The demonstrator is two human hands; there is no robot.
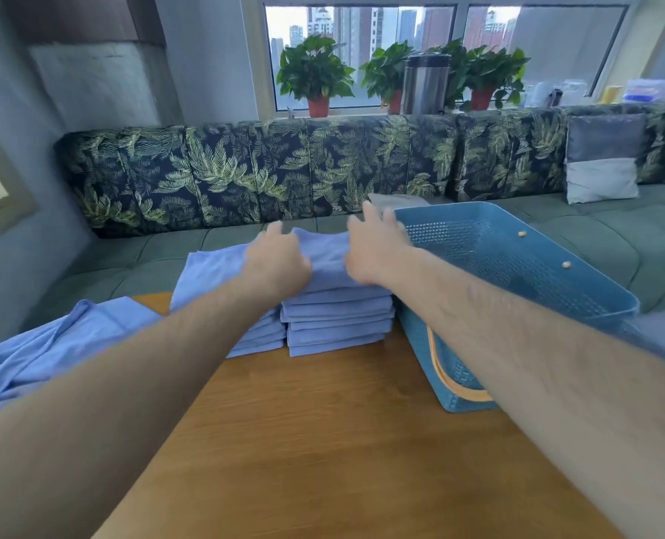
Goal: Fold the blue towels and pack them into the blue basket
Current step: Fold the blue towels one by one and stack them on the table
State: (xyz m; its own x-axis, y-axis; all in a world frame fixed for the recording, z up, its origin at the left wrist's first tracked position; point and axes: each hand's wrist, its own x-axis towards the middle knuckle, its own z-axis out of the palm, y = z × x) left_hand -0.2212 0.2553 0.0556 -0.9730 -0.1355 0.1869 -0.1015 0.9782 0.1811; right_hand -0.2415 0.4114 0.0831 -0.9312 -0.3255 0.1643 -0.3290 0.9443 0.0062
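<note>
Blue cloth under both hands: the top towel (214,274) lies half spread on the folded stack (338,328), just beside the blue basket (537,282). The left hand (280,262) curls into this towel; the right hand (370,252) rests flat on it, fingers straight. Folding step, I judge — next, bring the loose left part over.

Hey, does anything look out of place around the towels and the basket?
Two small tan bits lie inside the blue basket; what they are is unclear. The top towel spills off the folded stack's left side.
</note>
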